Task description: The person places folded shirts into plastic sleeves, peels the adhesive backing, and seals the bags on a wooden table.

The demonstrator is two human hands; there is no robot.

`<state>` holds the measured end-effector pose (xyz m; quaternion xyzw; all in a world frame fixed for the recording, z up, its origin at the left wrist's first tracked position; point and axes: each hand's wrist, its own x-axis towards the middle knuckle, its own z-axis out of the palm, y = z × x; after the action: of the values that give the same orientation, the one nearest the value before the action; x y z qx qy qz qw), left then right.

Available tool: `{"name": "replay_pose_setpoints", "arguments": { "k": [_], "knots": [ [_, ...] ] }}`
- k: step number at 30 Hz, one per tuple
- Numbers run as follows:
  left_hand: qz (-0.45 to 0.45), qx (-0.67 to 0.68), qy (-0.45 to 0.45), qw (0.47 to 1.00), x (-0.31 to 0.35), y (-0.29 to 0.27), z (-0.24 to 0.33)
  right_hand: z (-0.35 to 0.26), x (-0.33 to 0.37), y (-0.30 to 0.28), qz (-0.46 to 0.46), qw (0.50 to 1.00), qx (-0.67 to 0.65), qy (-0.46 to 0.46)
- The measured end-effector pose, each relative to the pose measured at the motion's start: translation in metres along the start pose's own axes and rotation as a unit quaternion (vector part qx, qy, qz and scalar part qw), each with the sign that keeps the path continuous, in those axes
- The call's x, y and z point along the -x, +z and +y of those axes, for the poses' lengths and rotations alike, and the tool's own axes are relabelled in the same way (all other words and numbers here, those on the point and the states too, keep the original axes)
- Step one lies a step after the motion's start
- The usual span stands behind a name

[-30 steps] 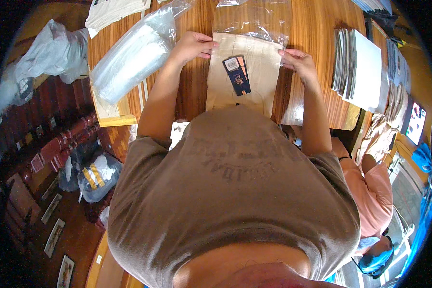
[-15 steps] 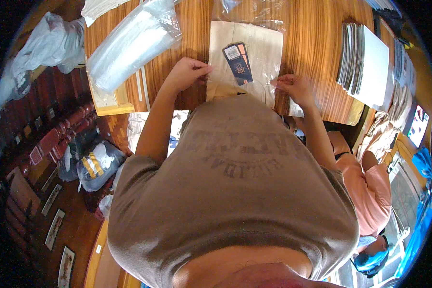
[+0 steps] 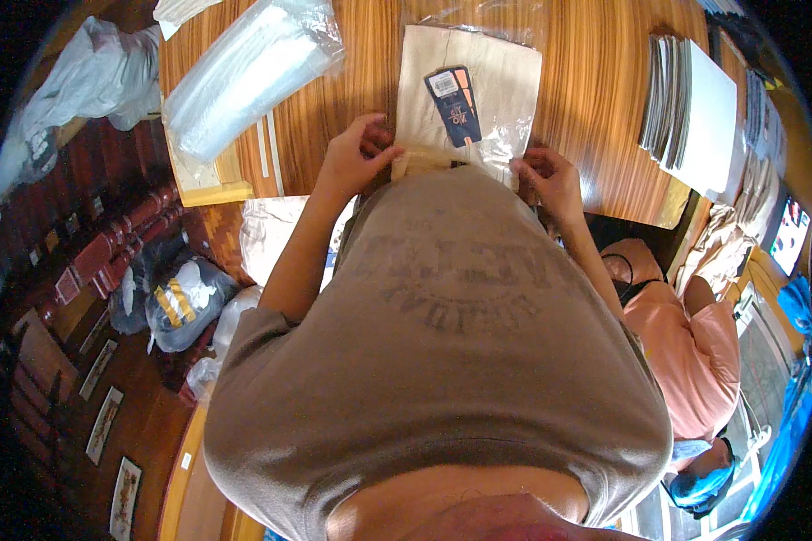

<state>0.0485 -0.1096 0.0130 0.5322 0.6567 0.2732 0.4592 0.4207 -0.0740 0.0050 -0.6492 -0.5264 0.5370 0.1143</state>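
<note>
A folded beige garment (image 3: 496,90) lies on the table in front of me inside a clear plastic bag (image 3: 523,126). Dark hang tags (image 3: 461,117) with orange patches and a white barcode label rest on top of it. At the bag's near left edge, my left hand (image 3: 359,155) is closed, thumb and curled fingers pinching the plastic. My right hand (image 3: 550,178) pinches the opposite edge near the right corner. My shirt hides the nearest end of the bag and garment.
A stack of clear plastic bags (image 3: 244,77) lies at the left of the wooden table (image 3: 604,90). On the right stands a pile of white-topped boards (image 3: 704,117). A person in a peach shirt (image 3: 686,352) is at my right. Filled bags (image 3: 189,307) sit low at left.
The bagged garment with its tags has shifted slightly away from me and to the right. Both hands have come nearer the bag's close end, their fingers curled more.
</note>
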Motion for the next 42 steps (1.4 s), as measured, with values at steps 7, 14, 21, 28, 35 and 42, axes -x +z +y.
{"name": "replay_pose_setpoints", "arguments": {
  "k": [7,14,21,28,35,42],
  "knots": [
    [0.009,-0.187,0.37,0.91,-0.015,0.0,-0.016,0.012,0.006,0.011,0.099,0.928,0.21,-0.291],
    [-0.061,-0.114,0.186,0.974,0.0,-0.003,-0.024,0.005,0.019,0.018,0.155,0.92,0.203,-0.298],
    [-0.07,-0.161,0.216,0.96,-0.002,-0.005,-0.028,0.024,-0.004,0.029,0.191,0.915,0.199,-0.295],
    [-0.074,-0.137,0.19,0.969,0.003,-0.01,-0.004,-0.008,0.017,0.011,0.186,0.893,0.203,-0.356],
    [-0.069,-0.113,0.185,0.974,-0.016,-0.007,-0.012,-0.002,-0.034,0.012,0.103,0.885,0.258,-0.374],
    [-0.178,-0.069,0.121,0.974,-0.004,-0.014,-0.019,0.008,-0.013,0.017,0.094,0.927,0.22,-0.29]
  ]
}}
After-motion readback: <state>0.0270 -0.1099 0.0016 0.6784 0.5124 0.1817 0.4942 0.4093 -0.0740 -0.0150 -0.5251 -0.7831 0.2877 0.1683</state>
